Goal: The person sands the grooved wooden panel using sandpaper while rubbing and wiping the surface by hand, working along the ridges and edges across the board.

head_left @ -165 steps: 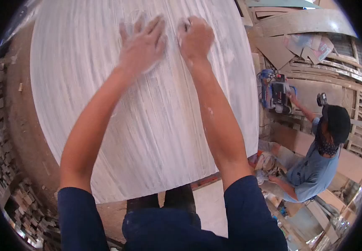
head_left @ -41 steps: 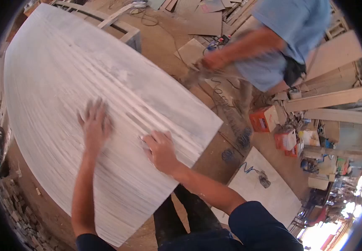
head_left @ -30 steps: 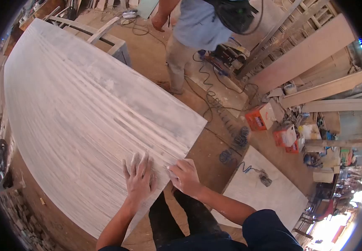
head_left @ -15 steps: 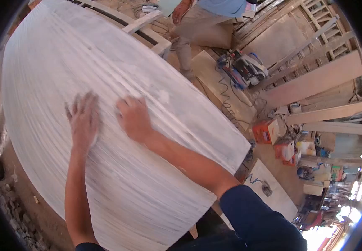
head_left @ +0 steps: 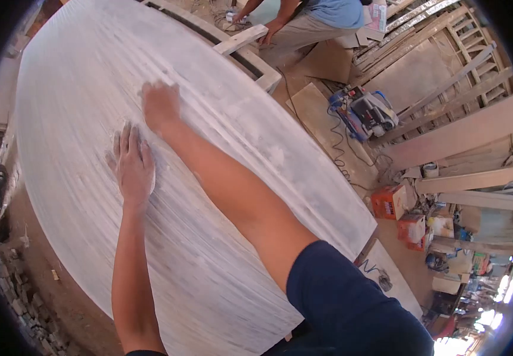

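A large white-coated panel (head_left: pixel 227 285) with streaks of pale dust spreads out before me, its sides curving. Flat on its surface lies my left hand (head_left: pixel 133 169), fingers stretched out and dusty; a pale edge shows beside the palm. Farther up the panel is my right hand (head_left: pixel 161 105), with bent fingers pressed down on the surface. Motion blurs its fingertips, and whatever it may hold is hidden under it.
Another person (head_left: pixel 322 21) is bent low beyond the panel, near a wooden frame (head_left: pixel 241 40). A compressor (head_left: pixel 363 113) with a coiled hose stands at right, close to orange boxes (head_left: pixel 389 202) and leaning boards (head_left: pixel 458 130). Wood offcuts (head_left: pixel 22 302) lie at lower left.
My right hand has moved up and left across the panel, past my left hand. The left hand has shifted slightly. The other person has bent lower, and my view has shifted.
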`<action>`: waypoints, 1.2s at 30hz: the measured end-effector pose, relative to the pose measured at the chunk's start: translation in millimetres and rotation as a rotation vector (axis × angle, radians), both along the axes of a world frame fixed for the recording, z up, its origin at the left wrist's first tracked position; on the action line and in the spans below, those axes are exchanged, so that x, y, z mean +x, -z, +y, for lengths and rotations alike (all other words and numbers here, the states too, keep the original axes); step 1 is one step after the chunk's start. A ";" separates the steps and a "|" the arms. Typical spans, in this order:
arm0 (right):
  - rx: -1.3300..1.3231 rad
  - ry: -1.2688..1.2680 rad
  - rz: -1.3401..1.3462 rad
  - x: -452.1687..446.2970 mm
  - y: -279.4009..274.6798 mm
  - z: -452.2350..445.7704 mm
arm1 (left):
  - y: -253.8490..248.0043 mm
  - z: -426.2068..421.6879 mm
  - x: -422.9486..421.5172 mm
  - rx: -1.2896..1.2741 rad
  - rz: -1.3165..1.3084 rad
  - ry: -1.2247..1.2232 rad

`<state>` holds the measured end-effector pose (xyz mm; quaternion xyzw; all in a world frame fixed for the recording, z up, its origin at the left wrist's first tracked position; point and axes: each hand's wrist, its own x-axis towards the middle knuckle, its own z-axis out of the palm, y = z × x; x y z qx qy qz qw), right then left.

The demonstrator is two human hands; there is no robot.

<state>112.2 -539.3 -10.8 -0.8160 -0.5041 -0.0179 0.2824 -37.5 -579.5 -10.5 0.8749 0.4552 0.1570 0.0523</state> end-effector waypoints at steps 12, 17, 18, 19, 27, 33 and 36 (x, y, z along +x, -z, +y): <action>0.045 -0.128 0.225 -25.3 -13.4 -434.2 | 20.9 -84.7 -21.8 0.012 0.054 -0.048; -0.044 -0.147 0.260 -32.0 -25.7 -562.4 | 7.3 -179.6 -21.5 0.006 0.139 -0.077; -0.063 -0.145 0.277 -33.2 -26.7 -582.1 | 6.5 -196.1 -19.2 -0.006 0.121 -0.051; -0.068 -0.154 0.285 -34.0 -27.4 -599.9 | 6.9 -212.5 -18.1 -0.021 0.105 -0.029; -0.062 -0.096 0.222 -43.1 -28.0 -645.8 | -9.7 -357.0 -18.4 -0.166 0.093 0.334; -0.107 -0.098 0.173 -40.8 -26.1 -620.3 | -9.9 -367.3 -29.9 -0.317 0.038 0.697; -0.128 -0.104 0.163 -35.5 -19.0 -567.9 | -5.3 -270.1 -10.9 -0.163 0.057 0.505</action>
